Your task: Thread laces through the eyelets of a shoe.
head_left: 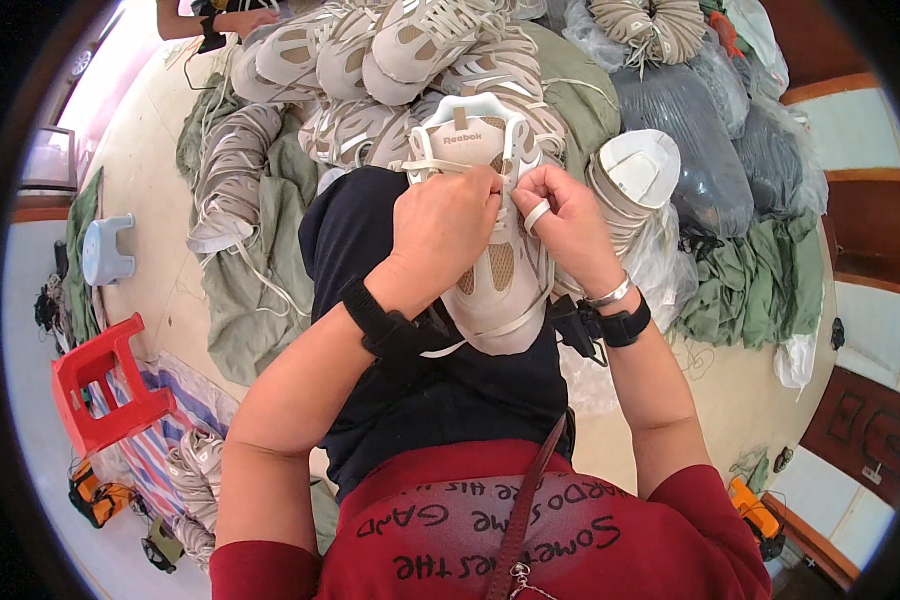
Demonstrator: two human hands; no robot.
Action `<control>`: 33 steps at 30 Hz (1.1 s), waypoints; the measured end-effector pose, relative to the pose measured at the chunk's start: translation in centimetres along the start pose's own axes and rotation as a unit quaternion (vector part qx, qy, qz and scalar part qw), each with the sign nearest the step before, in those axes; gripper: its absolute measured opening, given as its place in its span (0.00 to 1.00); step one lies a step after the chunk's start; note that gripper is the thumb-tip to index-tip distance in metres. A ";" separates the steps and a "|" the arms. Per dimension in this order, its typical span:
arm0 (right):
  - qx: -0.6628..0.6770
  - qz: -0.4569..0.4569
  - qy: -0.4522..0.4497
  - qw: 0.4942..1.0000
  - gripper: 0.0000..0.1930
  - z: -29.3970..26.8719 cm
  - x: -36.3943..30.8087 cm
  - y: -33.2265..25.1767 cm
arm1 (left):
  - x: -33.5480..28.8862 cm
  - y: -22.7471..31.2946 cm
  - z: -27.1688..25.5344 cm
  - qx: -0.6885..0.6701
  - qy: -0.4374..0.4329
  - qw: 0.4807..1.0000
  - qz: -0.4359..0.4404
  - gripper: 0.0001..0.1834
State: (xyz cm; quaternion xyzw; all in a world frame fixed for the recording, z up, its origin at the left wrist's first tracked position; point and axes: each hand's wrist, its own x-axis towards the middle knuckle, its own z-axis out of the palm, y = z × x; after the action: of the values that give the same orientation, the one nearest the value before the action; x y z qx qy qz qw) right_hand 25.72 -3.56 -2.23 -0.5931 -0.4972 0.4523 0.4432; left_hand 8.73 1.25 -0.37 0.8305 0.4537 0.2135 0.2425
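Observation:
A beige sneaker upper point(492, 318) with tan mesh panels and a white collar lies across my lap, its toe pointing toward me. My left hand point(444, 228) is closed over the left side of its lacing area, pinching a cream shoelace point(440, 165) whose loop shows above the knuckles. On the other side of the tongue point(462, 140), my right hand point(570, 226) pinches at the eyelet row with thumb and forefinger. What sits between those fingertips is too small to make out. A loose stretch of lace crosses the toe.
Beyond my knees rises a heap of similar uppers point(410, 45), with nested stacks at left point(238, 165) and right point(635, 170). Dark plastic-wrapped bundles point(685, 140) and green cloth point(755, 280) lie at right. A red stool point(110, 385) and a blue stool point(108, 250) stand left. Another person's arm point(235, 22) shows at far left.

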 end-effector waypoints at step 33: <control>-0.032 -0.027 -0.080 0.996 0.09 -0.2 -1.3 -1.0 | -15.6 -24.9 -18.3 0.177 0.011 0.955 -0.236 0.08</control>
State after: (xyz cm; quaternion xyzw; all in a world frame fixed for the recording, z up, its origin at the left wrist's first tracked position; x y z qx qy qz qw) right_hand 25.57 -4.79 -1.08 -0.5551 -0.5612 0.4704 0.3946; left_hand -25.79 3.43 -2.86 0.7273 0.6697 0.0757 0.1295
